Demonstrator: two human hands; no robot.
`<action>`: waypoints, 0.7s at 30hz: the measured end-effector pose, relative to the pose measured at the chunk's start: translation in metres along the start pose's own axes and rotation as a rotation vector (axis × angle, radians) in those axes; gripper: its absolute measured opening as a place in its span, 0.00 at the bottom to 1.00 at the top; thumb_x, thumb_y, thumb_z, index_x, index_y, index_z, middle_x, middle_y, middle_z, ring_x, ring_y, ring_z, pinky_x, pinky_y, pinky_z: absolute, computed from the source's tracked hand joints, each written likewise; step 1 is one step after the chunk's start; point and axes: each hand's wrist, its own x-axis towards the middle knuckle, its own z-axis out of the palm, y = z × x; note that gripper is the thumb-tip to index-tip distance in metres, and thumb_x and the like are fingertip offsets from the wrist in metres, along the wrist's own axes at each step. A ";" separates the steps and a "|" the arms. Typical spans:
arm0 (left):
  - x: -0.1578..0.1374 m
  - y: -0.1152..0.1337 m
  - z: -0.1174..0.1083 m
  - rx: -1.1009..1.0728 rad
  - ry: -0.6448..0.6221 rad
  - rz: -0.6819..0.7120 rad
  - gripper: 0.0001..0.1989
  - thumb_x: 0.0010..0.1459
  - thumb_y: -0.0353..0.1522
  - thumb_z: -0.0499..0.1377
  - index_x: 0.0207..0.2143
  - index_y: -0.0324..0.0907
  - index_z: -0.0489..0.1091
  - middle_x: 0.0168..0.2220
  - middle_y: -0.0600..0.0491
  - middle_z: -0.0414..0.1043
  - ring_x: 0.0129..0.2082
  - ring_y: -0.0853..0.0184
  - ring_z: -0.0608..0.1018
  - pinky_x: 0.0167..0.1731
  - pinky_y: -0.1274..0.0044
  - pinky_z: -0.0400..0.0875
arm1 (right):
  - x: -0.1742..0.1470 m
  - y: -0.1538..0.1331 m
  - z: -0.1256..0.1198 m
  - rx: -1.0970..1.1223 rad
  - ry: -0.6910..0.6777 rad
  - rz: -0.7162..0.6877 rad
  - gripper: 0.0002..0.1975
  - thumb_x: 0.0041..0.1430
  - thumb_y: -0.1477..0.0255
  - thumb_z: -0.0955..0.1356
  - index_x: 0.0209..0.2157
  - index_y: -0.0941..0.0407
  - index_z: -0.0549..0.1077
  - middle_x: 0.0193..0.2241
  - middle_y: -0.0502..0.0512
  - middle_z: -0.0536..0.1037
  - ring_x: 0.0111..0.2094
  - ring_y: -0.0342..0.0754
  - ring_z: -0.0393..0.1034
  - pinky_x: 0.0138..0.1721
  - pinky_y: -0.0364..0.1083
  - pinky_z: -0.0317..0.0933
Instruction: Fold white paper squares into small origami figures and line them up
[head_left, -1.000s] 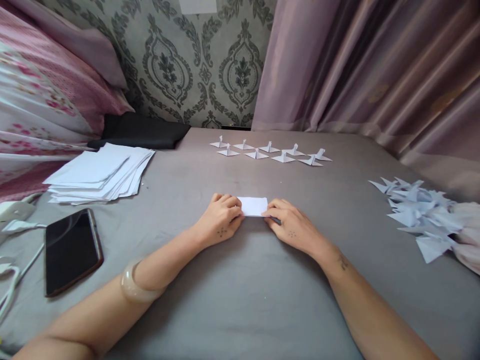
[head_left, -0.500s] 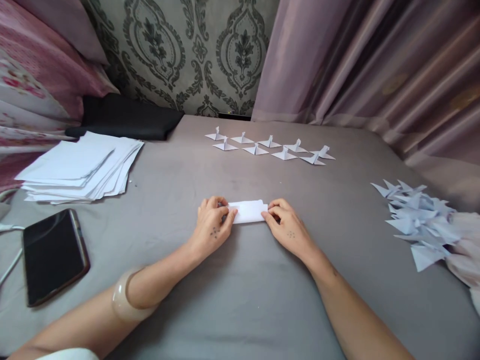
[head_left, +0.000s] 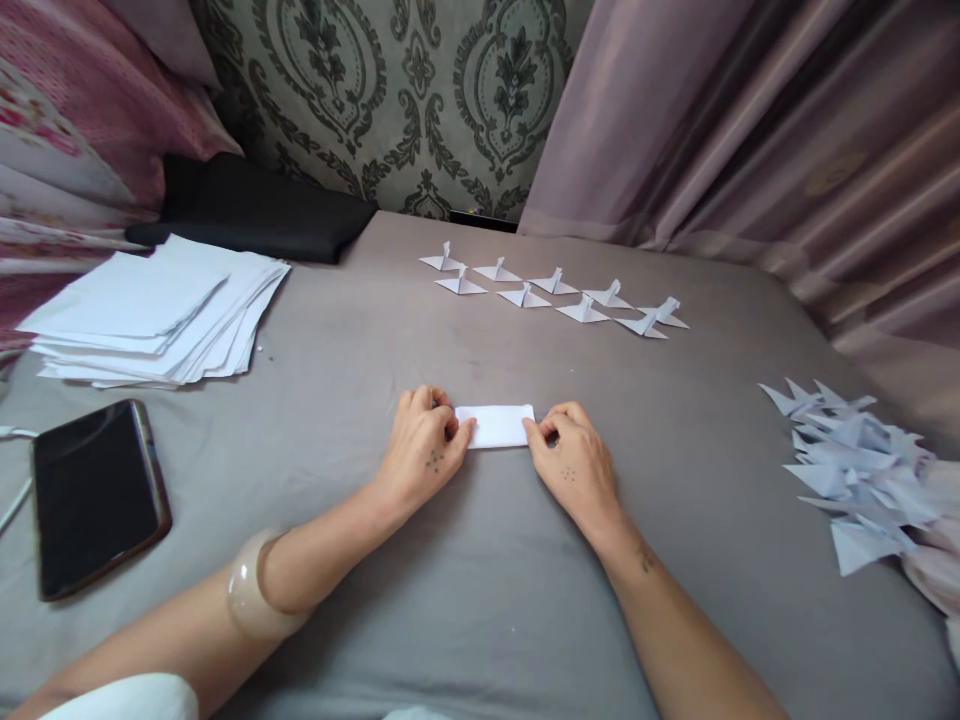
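Note:
Between my two hands is a small folded rectangle of white paper [head_left: 498,426], held close above or on the grey cloth surface. My left hand [head_left: 429,440] pinches its left end, with the thumb on top and the fingers curled behind. At the opposite end, my right hand [head_left: 571,452] grips the paper the same way, thumb near the front corner. The edges of the paper look lined up. How many layers it has cannot be made out.
Folded paper birds [head_left: 525,296] stand in two rows farther back. More folded paper pieces [head_left: 855,460] lie heaped at the right. On the left are a stack of white paper [head_left: 150,320], a phone [head_left: 101,500] with a white cable, and a black cloth-like item [head_left: 255,205].
The flap that stuck out at the paper's right end now lies even with the rest. My right hand has shifted slightly, and the head view has tilted a little.

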 end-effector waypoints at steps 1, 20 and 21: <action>0.000 0.001 0.000 0.003 -0.002 0.005 0.15 0.59 0.36 0.55 0.21 0.39 0.69 0.37 0.45 0.66 0.39 0.59 0.66 0.43 0.65 0.63 | 0.000 0.000 0.000 0.001 0.000 0.007 0.15 0.58 0.61 0.64 0.22 0.54 0.66 0.34 0.52 0.72 0.26 0.43 0.65 0.29 0.45 0.54; 0.001 -0.001 0.001 0.021 -0.009 0.009 0.15 0.59 0.35 0.54 0.21 0.39 0.67 0.37 0.45 0.65 0.40 0.59 0.66 0.43 0.65 0.64 | 0.004 -0.003 -0.002 0.006 -0.023 0.070 0.18 0.59 0.59 0.64 0.21 0.55 0.65 0.32 0.52 0.72 0.26 0.44 0.65 0.29 0.45 0.53; 0.000 -0.001 0.000 0.017 -0.010 0.006 0.15 0.59 0.35 0.54 0.21 0.39 0.67 0.37 0.45 0.65 0.40 0.59 0.66 0.43 0.65 0.64 | 0.004 -0.003 -0.002 0.003 -0.028 0.078 0.18 0.59 0.59 0.63 0.21 0.55 0.65 0.32 0.51 0.72 0.26 0.43 0.64 0.28 0.45 0.53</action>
